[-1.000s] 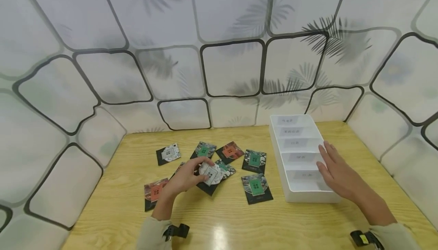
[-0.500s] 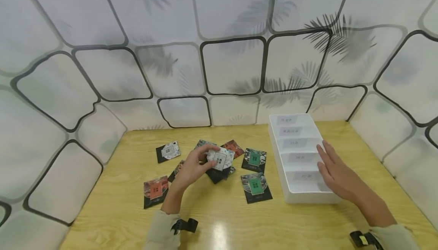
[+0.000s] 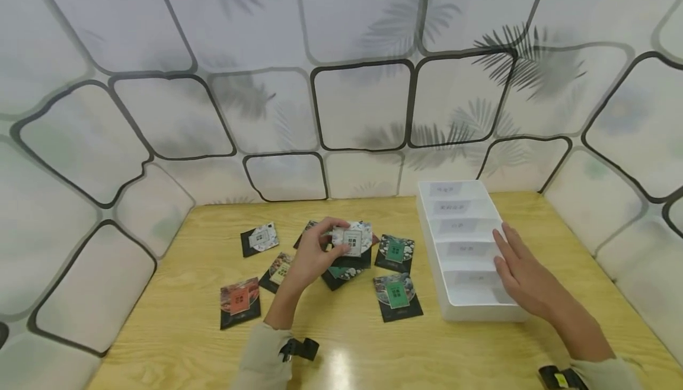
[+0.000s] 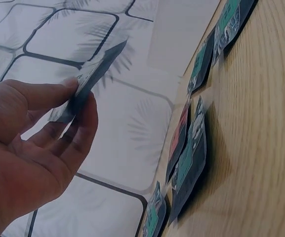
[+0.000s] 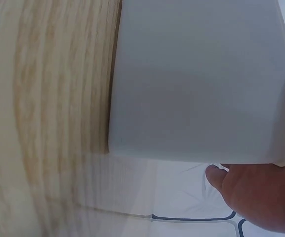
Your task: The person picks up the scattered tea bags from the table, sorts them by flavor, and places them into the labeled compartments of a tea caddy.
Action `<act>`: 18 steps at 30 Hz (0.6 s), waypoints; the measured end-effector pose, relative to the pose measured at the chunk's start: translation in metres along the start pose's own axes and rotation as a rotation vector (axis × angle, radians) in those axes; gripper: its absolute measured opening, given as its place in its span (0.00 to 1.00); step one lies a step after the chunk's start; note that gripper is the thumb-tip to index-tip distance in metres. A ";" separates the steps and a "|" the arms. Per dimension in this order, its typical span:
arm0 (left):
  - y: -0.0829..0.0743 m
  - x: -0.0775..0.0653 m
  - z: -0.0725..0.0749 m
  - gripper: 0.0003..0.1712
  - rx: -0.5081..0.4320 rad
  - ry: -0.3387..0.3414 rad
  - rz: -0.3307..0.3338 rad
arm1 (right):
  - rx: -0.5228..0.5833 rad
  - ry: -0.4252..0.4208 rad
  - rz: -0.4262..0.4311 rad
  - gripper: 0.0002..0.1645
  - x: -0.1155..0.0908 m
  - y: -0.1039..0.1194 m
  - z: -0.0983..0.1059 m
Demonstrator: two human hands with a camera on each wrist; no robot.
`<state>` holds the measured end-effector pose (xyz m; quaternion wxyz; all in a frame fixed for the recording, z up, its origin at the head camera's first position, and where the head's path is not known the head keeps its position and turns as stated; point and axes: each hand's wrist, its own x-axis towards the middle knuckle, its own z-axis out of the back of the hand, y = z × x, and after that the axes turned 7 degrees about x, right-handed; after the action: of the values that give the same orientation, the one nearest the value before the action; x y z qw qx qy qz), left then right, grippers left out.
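Observation:
My left hand (image 3: 310,262) pinches a white-and-black sachet (image 3: 353,239) between thumb and fingers, its label facing up. In the left wrist view this sachet (image 4: 95,74) is seen nearly edge-on, raised off the table. Beneath it lies a green-labelled sachet (image 3: 341,275), partly covered from the head view. A red sachet (image 4: 178,140) lies beside that one, almost hidden from above. My right hand (image 3: 533,283) rests with extended fingers on the right rim of a white divided box (image 3: 482,314). Paper labels mark its compartments. The box's end wall (image 5: 196,89) fills much of the right wrist view.
Two green-labelled sachets (image 3: 397,295) lie between the left hand and the box. To the left are a red-labelled sachet (image 3: 240,301), a yellow-labelled one (image 3: 278,270) and a white-labelled one (image 3: 260,238). A patterned fabric wall (image 3: 363,108) stands behind the wooden table (image 3: 181,342).
My left hand has carried the white-and-black sachet to the right and farther from me, uncovering the yellow-labelled sachet. The right hand stays on the box.

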<state>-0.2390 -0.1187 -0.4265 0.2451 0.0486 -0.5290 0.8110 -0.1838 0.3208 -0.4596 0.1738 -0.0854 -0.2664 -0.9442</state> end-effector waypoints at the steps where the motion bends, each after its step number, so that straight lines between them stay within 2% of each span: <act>1: 0.000 0.001 -0.002 0.22 -0.008 -0.001 -0.008 | 0.003 0.003 -0.002 0.35 -0.001 0.000 0.000; 6: -0.007 0.004 -0.011 0.21 -0.018 -0.046 -0.022 | 0.000 0.011 -0.003 0.35 -0.001 0.000 0.002; 12: -0.044 0.011 -0.013 0.18 0.010 -0.048 -0.051 | -0.038 -0.001 0.012 0.35 -0.001 0.000 0.002; 14: -0.051 0.016 -0.015 0.18 0.008 -0.045 -0.071 | -0.045 -0.013 0.024 0.35 -0.001 0.001 0.002; 18: -0.039 0.026 -0.026 0.19 -0.004 -0.036 -0.057 | -0.061 -0.011 0.022 0.36 0.000 0.002 0.000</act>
<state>-0.2399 -0.0741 -0.3966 0.2587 0.0777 -0.5333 0.8016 -0.1832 0.3188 -0.4584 0.1799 -0.0989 -0.2375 -0.9495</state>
